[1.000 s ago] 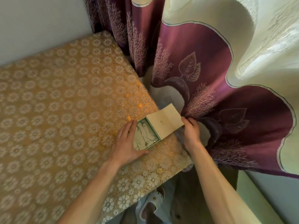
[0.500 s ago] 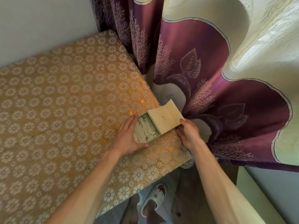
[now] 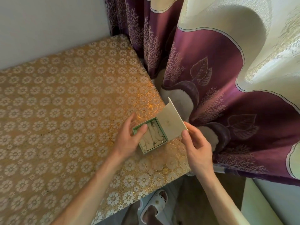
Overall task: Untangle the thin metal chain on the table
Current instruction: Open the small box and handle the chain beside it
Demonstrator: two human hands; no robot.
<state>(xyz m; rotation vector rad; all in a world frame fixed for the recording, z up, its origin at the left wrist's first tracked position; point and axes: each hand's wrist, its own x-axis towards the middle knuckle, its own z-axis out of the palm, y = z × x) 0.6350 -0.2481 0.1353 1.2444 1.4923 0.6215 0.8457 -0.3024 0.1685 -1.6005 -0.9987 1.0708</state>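
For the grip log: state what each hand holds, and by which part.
Left hand grips the green box by its left wall; right hand pinches the open lid at its free corner.

Tabletop (image 3: 56, 111) stretches open left of the box (image 3: 155, 147); curtain (image 3: 227, 111) and lid (image 3: 170, 122) crowd its right.

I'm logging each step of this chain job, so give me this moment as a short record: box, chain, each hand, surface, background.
box: small green box at the table's near right corner, lid swung open to the right
chain: thin metal chain lies inside the box on a pale insert; tangle too small to judge
left hand: left hand grips the box's left side, thumb on its rim
right hand: right hand pinches the lid's near edge
surface: gold floral tablecloth
background: purple and cream curtain
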